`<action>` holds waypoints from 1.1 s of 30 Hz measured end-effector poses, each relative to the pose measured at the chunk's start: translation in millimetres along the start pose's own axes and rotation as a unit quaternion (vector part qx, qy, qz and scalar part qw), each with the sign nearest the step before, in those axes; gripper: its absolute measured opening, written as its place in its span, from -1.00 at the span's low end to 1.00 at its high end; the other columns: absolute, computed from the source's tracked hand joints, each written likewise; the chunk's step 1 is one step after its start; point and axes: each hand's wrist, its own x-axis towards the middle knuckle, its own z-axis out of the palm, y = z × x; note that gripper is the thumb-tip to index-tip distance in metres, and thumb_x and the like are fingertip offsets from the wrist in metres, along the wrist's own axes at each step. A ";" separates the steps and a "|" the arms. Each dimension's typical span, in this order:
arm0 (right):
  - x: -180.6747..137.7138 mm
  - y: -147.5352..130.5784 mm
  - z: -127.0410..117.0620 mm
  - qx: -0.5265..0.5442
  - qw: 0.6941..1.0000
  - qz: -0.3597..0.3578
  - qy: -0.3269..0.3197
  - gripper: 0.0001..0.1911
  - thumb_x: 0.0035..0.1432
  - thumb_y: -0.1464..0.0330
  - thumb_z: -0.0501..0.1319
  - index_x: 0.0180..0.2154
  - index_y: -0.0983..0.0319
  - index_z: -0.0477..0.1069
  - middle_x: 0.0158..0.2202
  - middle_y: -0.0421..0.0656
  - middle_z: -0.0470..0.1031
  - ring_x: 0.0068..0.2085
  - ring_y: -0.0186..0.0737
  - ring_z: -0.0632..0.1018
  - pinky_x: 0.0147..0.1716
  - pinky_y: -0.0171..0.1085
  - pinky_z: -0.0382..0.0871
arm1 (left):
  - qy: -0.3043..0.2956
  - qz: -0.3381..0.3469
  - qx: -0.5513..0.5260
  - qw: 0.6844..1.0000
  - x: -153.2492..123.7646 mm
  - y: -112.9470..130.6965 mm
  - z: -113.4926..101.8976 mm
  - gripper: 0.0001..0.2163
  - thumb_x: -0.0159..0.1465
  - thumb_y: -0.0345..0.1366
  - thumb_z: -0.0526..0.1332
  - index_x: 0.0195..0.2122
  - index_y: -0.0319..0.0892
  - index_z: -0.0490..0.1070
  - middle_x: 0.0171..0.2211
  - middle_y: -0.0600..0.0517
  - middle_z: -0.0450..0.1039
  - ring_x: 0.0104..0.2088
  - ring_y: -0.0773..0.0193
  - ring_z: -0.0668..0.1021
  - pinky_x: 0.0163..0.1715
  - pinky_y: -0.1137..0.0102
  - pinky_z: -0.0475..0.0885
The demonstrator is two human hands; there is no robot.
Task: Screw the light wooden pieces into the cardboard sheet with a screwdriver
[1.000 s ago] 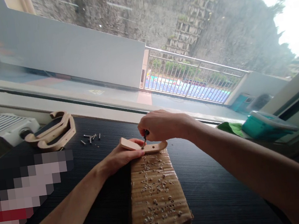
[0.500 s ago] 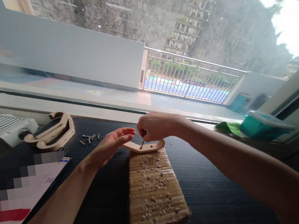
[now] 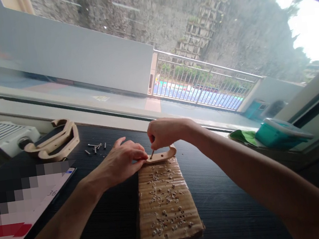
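A pale wooden hook (image 3: 167,156) with a screw hole lies across the far end of a corrugated cardboard block (image 3: 167,208), whose top is pitted with many holes. My right hand (image 3: 165,131) is closed around a screwdriver (image 3: 152,154); its thin shaft slants down to the hook's left part, and the handle is hidden in the fist. Fingers of my left hand (image 3: 123,157) pinch the hook's left end, close beside the screwdriver tip. Several loose screws (image 3: 95,147) lie on the dark table beyond my left hand.
More wooden hooks (image 3: 63,149) lie at the back left, beside a white ribbed appliance (image 3: 5,134). A device with a lit screen (image 3: 44,205) is at the left. A teal container (image 3: 280,135) and green cloth (image 3: 242,138) sit on the right by the window.
My left hand has come down and its fingers have closed on the hook's left end. My right hand stays at nearly the same spot with the screwdriver.
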 end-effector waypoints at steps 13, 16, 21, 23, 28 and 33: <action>-17.8 -8.2 -10.8 -0.015 1.000 0.006 0.011 -0.75 -0.05 0.45 0.18 -0.28 0.24 0.54 -0.38 -0.18 0.55 -0.43 -0.34 0.41 -0.50 -0.34 0.17 | 0.010 -0.007 -0.042 0.999 0.4 4.1 -2.6 -0.86 0.15 -0.30 0.21 -0.37 0.03 0.57 -0.27 0.07 0.56 -0.17 0.15 0.47 0.20 0.00 -0.15; -16.0 -9.2 -8.1 -0.024 0.999 0.001 0.026 -0.76 -0.03 0.47 0.16 -0.30 0.25 0.54 -0.38 -0.18 0.55 -0.43 -0.36 0.40 -0.49 -0.34 0.15 | 0.008 -0.007 -0.032 0.999 0.3 3.7 -2.5 -0.86 0.16 -0.30 0.19 -0.37 0.02 0.56 -0.26 0.07 0.55 -0.18 0.16 0.48 0.19 0.01 -0.12; -13.0 -7.3 -5.1 -0.020 0.999 0.013 0.031 -0.78 -0.02 0.42 0.18 -0.30 0.26 0.54 -0.40 -0.18 0.54 -0.45 -0.36 0.39 -0.51 -0.35 0.15 | 0.007 0.002 -0.038 0.999 0.4 2.0 -1.6 -0.86 0.17 -0.29 0.19 -0.37 0.02 0.56 -0.28 0.07 0.55 -0.21 0.17 0.47 0.16 0.07 -0.02; -12.9 -6.1 -4.4 -0.017 0.999 0.020 0.025 -0.78 -0.01 0.38 0.19 -0.30 0.27 0.54 -0.41 -0.17 0.54 -0.46 -0.35 0.39 -0.51 -0.35 0.15 | 0.005 0.002 -0.036 0.999 0.6 1.8 -1.2 -0.85 0.17 -0.29 0.18 -0.37 0.01 0.56 -0.28 0.07 0.55 -0.21 0.18 0.47 0.14 0.08 0.01; -16.5 -6.0 -6.1 -0.019 0.999 0.041 0.020 -0.77 -0.01 0.34 0.18 -0.29 0.23 0.53 -0.39 -0.17 0.54 -0.44 -0.33 0.40 -0.52 -0.33 0.15 | 0.013 0.009 -0.024 1.000 1.0 1.9 -0.2 -0.86 0.17 -0.32 0.19 -0.37 0.00 0.56 -0.27 0.07 0.55 -0.21 0.18 0.48 0.13 0.09 0.02; -22.4 -8.0 -11.7 -0.042 0.997 0.056 0.019 -0.67 -0.05 0.34 0.22 -0.17 0.18 0.50 -0.36 -0.17 0.53 -0.40 -0.29 0.41 -0.50 -0.33 0.15 | 0.011 0.026 0.021 0.999 0.8 4.0 -1.6 -0.85 0.19 -0.35 0.18 -0.35 -0.02 0.55 -0.26 0.06 0.55 -0.21 0.20 0.49 0.07 0.13 0.11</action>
